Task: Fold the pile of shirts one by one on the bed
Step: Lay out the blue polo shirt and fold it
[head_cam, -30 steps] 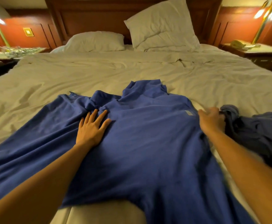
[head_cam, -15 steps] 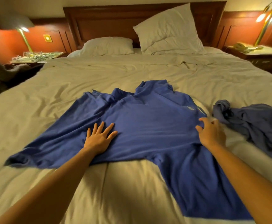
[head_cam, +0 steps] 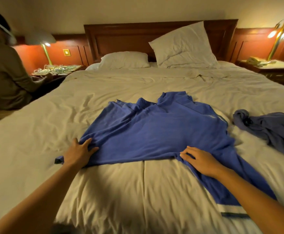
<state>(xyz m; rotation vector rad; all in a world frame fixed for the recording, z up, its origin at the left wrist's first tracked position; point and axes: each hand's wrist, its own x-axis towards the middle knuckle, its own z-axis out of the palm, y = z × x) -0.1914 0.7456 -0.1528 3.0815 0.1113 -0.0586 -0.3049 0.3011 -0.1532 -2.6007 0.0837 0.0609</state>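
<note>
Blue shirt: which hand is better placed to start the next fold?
Probably the left hand: it rests at the outer left edge of the blue shirt, ready to carry that side inward. The right hand lies on the near edge, further in.

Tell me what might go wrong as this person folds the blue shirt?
1. The blue shirt is bunched beside its collar; folding now would likely trap creases.
2. Its near part trails toward the near edge of the bed beside the right hand and might slide off.
3. The dark shirt lies close and could get caught.
</note>
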